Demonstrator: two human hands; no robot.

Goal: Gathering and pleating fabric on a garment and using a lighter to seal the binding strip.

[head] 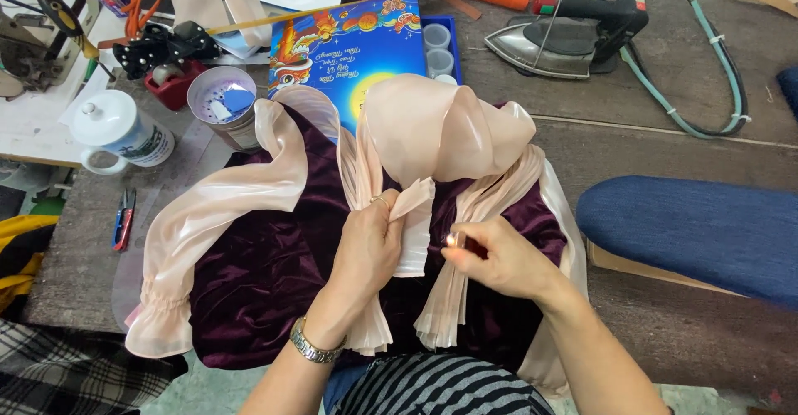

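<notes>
1. A lidded white mug (pixel 116 132) is seen at the far left of the table (pixel 648 99), with small snips (pixel 123 219) lying nearer the table's edge.
2. A round tin (pixel 223 103) is placed behind the garment, and a blue box (pixel 353 45) lies just beside it.
3. A purple velvet garment (pixel 266 265) with sheer peach sleeves is spread in the middle of the table.
4. A pleated peach ribbon (pixel 413 203) over the garment is pinched in the clenched fingers of the left hand (pixel 370 244).
5. A small lit lighter (pixel 462 241) is gripped in the closed right hand (pixel 499 257), its flame held just beside the ribbon's edge.
6. An iron (pixel 565 37) rests at the back right, and a blue padded board (pixel 698 232) lies at the right.
</notes>
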